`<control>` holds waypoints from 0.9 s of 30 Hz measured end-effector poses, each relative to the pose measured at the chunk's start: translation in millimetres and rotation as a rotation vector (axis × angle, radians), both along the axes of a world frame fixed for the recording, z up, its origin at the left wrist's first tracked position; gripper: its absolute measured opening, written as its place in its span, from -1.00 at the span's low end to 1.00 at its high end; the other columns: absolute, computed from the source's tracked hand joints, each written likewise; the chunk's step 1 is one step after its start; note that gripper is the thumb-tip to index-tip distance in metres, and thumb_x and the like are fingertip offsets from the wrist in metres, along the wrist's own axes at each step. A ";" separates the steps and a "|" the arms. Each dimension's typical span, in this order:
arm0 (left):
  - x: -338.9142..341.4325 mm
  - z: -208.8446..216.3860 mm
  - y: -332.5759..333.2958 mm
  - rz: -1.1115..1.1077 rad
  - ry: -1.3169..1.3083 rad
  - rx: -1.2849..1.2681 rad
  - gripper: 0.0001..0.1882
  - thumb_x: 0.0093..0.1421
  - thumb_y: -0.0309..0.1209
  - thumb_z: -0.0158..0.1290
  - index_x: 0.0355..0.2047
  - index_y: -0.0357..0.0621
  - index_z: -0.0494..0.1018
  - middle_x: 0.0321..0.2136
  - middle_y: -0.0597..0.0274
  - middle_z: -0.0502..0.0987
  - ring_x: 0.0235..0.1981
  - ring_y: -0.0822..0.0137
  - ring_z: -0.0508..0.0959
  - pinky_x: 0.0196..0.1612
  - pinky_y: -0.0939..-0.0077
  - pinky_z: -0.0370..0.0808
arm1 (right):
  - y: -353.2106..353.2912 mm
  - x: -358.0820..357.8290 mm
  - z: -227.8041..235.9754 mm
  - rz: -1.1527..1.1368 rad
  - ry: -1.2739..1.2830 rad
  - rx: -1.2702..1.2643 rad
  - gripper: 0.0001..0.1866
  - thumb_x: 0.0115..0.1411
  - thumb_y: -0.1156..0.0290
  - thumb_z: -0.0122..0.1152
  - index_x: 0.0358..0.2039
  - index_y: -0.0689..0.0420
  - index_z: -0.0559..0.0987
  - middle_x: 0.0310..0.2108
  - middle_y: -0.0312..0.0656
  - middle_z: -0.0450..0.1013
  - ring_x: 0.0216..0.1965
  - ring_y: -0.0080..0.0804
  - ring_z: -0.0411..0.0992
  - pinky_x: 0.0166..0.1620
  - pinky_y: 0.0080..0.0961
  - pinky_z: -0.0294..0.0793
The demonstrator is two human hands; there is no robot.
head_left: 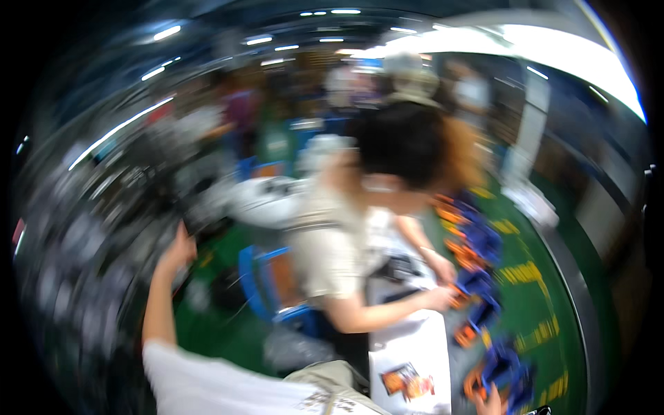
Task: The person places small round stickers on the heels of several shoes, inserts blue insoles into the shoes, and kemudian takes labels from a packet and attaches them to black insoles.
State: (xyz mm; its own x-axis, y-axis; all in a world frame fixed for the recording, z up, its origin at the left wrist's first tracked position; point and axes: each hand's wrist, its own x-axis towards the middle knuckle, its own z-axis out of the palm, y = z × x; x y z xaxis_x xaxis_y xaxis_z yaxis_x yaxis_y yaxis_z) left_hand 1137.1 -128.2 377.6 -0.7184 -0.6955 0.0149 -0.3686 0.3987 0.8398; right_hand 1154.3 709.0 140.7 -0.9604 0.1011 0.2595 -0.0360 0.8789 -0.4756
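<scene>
From the head view, heavily blurred: your left hand (181,247) is raised, fingers apart, holding nothing. Your right hand (492,401) touches a blue-and-orange piece (503,373) on the green worktop (546,304); its grip cannot be told. A co-worker (346,242) stands between.

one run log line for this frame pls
left hand raised, open, holding nothing | right hand by blue-orange items on green belt | co-worker alongside

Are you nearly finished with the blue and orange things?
Hard to say; the picture is blurred. Many blue-and-orange pieces already lie along the green belt. The right hand is at the nearest one, the left hand raised aside. How many remain is unclear.
</scene>
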 end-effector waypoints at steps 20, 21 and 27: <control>-159.4 -169.4 719.4 -2.487 -0.162 -1.687 -0.60 -0.03 -0.35 0.02 -0.12 -0.10 0.43 -0.09 0.14 0.41 -0.02 0.19 0.37 -0.02 0.34 0.32 | -228.5 211.3 127.2 -1.300 -0.407 -0.126 -0.24 -0.03 0.17 0.20 0.15 0.15 0.15 0.18 0.13 -0.04 0.17 0.02 0.00 0.17 0.00 -0.10; -166.0 -185.9 737.5 -2.452 -0.470 -1.904 -0.57 0.01 -0.33 -0.01 -0.06 -0.10 0.41 0.00 0.12 0.37 0.05 0.18 0.33 0.04 0.35 0.28 | -234.1 215.2 128.0 -1.324 -0.395 -0.171 -0.25 -0.03 0.17 0.20 0.14 0.15 0.16 0.17 0.13 -0.02 0.16 0.03 0.02 0.17 -0.03 -0.08; -180.7 -235.4 769.2 -2.587 -0.507 -1.818 -0.59 0.08 -0.22 -0.17 -0.14 -0.11 0.47 -0.05 0.03 0.41 0.02 0.08 0.37 0.05 0.36 0.27 | -256.7 226.7 131.2 -1.477 -0.226 -0.180 -0.34 -0.04 0.32 0.21 0.09 0.20 0.23 -0.02 0.12 0.22 -0.02 0.07 0.21 0.03 -0.20 0.22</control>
